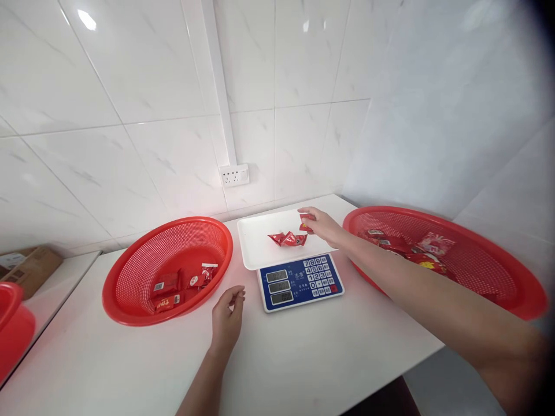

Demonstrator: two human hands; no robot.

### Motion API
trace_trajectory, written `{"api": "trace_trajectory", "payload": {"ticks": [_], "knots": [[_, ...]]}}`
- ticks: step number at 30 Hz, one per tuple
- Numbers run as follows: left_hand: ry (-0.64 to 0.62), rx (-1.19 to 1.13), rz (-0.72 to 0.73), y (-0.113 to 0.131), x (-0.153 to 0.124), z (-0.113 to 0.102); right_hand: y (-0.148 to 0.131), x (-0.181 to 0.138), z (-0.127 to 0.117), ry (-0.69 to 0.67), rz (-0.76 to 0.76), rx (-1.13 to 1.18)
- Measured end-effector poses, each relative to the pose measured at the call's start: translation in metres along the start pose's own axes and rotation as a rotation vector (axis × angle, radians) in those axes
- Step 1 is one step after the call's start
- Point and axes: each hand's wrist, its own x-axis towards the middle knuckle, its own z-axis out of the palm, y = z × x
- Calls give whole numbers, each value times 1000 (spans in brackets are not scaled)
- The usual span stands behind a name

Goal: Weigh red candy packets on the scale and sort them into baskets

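Observation:
My right hand (321, 225) pinches a small red packet (306, 223) over the white tray (255, 245) of a digital scale (301, 282). Several shiny red packets (287, 239) lie on that tray, just below and left of the held one. My left hand (228, 316) is by the table surface, between the scale and the left red basket (119, 289). Its fingers are curled in, with nothing visible in them. Red packets (169, 292) lie at the bottom of the left basket. My right forearm crosses in front of the right red basket (526, 292), which holds more packets (436, 245).
All this stands on a white table (277, 358) against a tiled wall with a socket (234, 175). At the far left, another red container (15, 329) and a cardboard box (37, 268) are partly in view. The scale's display digits are too blurred to read.

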Motion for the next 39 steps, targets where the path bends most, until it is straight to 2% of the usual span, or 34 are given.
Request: {"api": "trace_trajectory", "payload": {"ticks": [6,13,19,24,27,31,36,39], "knots": [[-5,-1,-1,-1,0,0,1,-6,7,-88,-37,-60],[-8,9,-7,-3,0,-1,-3,-1,5,-188,7,-121],[-28,21,-13,-6,2,0,-7,1,1,-147,64,-212],[-29,22,-10,-6,1,0,-17,-2,-2,-187,82,-240],[-13,18,-12,-4,1,0,-16,-5,-2,-212,-6,-337],[-18,20,-5,-4,1,0,-6,-14,6,-358,-171,-470],[-25,42,4,-5,0,0,4,-28,23,-295,-320,-532],[-20,40,8,-4,1,0,5,-30,30,-327,-454,-587]]}}
